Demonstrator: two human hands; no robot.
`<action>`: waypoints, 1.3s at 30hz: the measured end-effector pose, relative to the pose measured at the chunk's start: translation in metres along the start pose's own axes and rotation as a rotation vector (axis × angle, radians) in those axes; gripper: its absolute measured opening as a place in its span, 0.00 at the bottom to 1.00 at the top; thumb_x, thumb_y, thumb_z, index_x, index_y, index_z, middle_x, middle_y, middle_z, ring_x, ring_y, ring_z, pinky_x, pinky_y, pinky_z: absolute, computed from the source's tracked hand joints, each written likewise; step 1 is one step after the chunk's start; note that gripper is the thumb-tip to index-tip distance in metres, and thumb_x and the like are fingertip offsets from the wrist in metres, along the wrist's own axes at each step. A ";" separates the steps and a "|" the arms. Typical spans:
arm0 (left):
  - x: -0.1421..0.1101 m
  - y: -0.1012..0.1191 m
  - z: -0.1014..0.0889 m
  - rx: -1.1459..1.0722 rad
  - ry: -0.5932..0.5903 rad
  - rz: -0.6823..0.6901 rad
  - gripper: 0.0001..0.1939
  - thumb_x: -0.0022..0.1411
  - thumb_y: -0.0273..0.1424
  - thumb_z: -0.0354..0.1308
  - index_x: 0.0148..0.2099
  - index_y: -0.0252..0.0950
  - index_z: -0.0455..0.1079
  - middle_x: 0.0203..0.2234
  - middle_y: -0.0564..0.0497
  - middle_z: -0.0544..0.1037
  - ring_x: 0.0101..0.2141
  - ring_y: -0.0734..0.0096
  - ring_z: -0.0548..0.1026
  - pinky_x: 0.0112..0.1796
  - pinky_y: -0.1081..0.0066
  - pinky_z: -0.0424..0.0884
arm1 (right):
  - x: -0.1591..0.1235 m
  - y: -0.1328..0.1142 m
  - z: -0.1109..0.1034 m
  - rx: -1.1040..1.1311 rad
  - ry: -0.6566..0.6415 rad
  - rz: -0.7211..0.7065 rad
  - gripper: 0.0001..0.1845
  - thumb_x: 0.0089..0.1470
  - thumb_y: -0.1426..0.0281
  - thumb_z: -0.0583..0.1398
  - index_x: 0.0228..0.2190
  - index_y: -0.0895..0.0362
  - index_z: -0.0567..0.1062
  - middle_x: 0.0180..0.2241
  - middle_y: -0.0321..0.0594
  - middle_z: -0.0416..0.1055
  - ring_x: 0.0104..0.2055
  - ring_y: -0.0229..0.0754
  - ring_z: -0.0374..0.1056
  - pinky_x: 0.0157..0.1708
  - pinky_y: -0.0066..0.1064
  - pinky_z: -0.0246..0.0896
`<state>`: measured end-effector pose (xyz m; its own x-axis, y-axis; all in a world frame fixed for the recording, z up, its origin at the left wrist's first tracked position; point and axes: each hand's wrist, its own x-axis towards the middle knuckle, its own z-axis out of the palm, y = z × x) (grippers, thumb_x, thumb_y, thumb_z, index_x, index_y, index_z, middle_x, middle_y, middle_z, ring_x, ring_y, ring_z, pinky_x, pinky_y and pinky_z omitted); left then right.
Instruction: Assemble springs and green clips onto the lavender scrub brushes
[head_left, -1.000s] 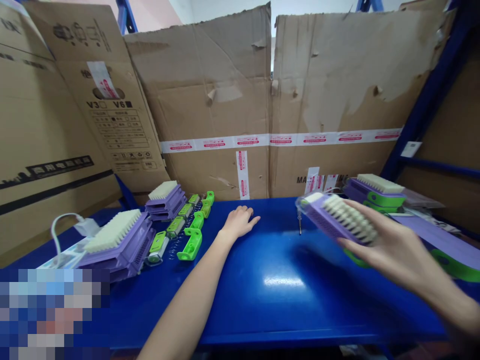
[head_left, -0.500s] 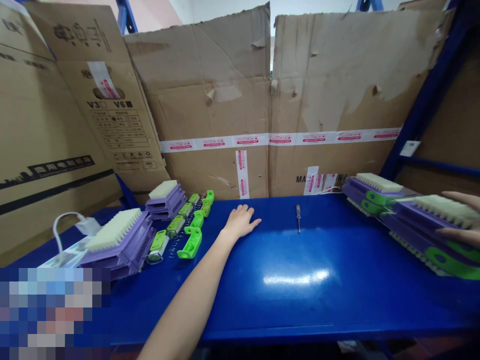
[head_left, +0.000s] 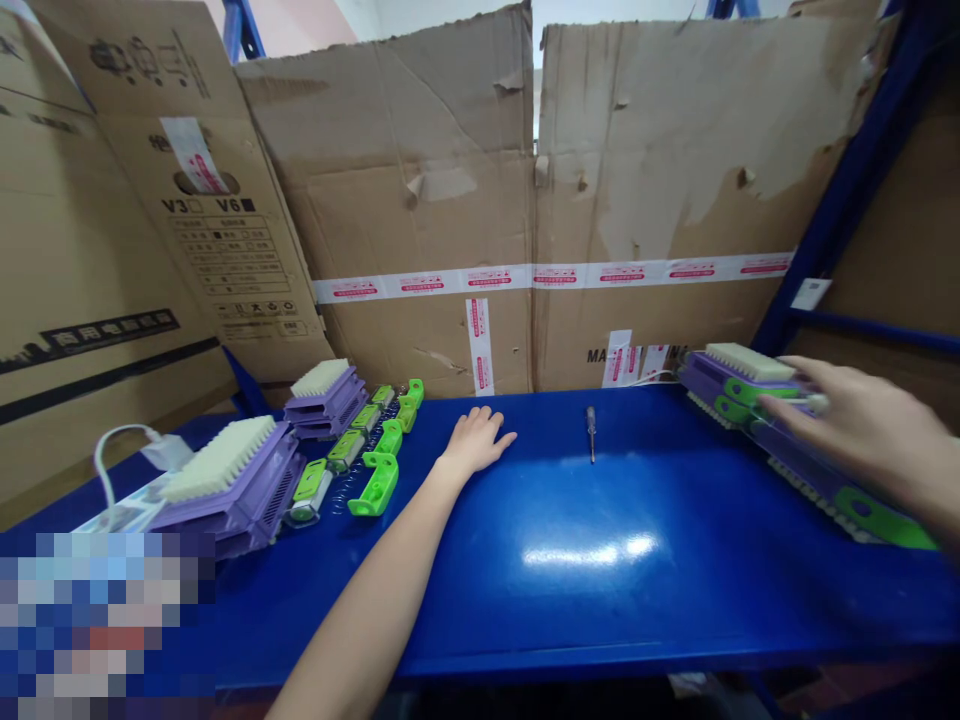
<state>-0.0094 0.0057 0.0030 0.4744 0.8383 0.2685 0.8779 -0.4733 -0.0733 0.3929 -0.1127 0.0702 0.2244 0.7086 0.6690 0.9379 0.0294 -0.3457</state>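
My left hand (head_left: 474,441) lies flat on the blue table with its fingers apart, holding nothing. To its left stand bright green plastic brackets (head_left: 375,487), with coil springs (head_left: 346,490) and metal-and-green blocks (head_left: 310,492) beside them. My right hand (head_left: 862,420), blurred by motion, reaches over the right-hand row of purple brushes (head_left: 806,450) with pale bristles and green parts. Its thumb and fingers are at the near end of the far brush stack (head_left: 742,375); whether they grip one is unclear. A small screwdriver (head_left: 591,432) lies between my hands.
Purple brush-like pieces (head_left: 225,480) are stacked at the left, beside a white plug and cable (head_left: 166,452) on a power strip. Cardboard panels (head_left: 420,200) wall the back and left. A blue metal post (head_left: 832,200) rises at the right.
My right hand has moved left and away from me, from the near brushes to the near end of the far stack. My left hand stays put. The view has shifted slightly.
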 end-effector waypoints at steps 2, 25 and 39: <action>0.000 0.000 -0.001 -0.012 -0.009 -0.006 0.21 0.64 0.45 0.42 0.47 0.37 0.66 0.43 0.43 0.70 0.46 0.58 0.67 0.45 0.61 0.64 | 0.005 -0.047 0.027 -0.112 -0.118 -0.018 0.19 0.52 0.60 0.56 0.44 0.53 0.74 0.40 0.50 0.75 0.41 0.48 0.70 0.40 0.38 0.60; 0.005 -0.049 -0.071 0.192 0.130 -0.499 0.22 0.61 0.42 0.45 0.46 0.32 0.68 0.43 0.35 0.72 0.47 0.49 0.67 0.43 0.57 0.64 | -0.023 -0.138 0.155 -0.195 -0.368 -0.031 0.20 0.60 0.59 0.47 0.42 0.52 0.74 0.40 0.42 0.72 0.37 0.43 0.71 0.30 0.28 0.57; -0.039 -0.193 -0.128 0.138 -0.019 -1.033 0.44 0.47 0.60 0.53 0.55 0.29 0.57 0.50 0.33 0.68 0.47 0.46 0.69 0.41 0.56 0.67 | -0.023 -0.138 0.153 -0.171 -0.388 -0.029 0.19 0.60 0.60 0.48 0.42 0.52 0.74 0.41 0.42 0.72 0.38 0.44 0.71 0.30 0.29 0.57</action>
<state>-0.2064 0.0296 0.1297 -0.5121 0.8225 0.2476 0.8564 0.5109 0.0741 0.2175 -0.0251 0.0021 0.1121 0.9229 0.3684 0.9801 -0.0414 -0.1943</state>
